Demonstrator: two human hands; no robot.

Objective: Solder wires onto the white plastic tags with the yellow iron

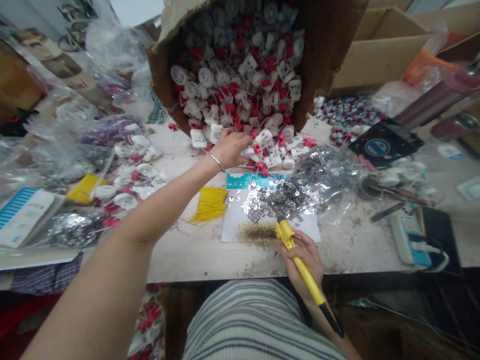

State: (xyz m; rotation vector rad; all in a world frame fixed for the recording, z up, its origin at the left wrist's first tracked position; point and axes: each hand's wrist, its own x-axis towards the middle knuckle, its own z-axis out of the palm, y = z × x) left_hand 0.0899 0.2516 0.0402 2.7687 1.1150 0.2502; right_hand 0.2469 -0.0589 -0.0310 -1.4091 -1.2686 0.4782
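Wearing the striped shirt (pixel 255 325) nearest the lens, grips a yellow tool (pixel 304 270) in the right hand (pixel 305 257), pointed toward silvery pieces (pixel 289 197), and reaches far with the bent-fingered left hand (pixel 231 148) among white-and-red parts (pixel 265 137) spilling from a carton (pixel 330 40); cannot tell whether holding one. Seems far from finished, judging by the packed carton; cannot tell done from undone in the heap (pixel 126 201) at left.

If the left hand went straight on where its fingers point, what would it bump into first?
Probably the white and red plastic pieces heaped by the cardboard box. The left hand looks right up against them, though whether it already touches is unclear.
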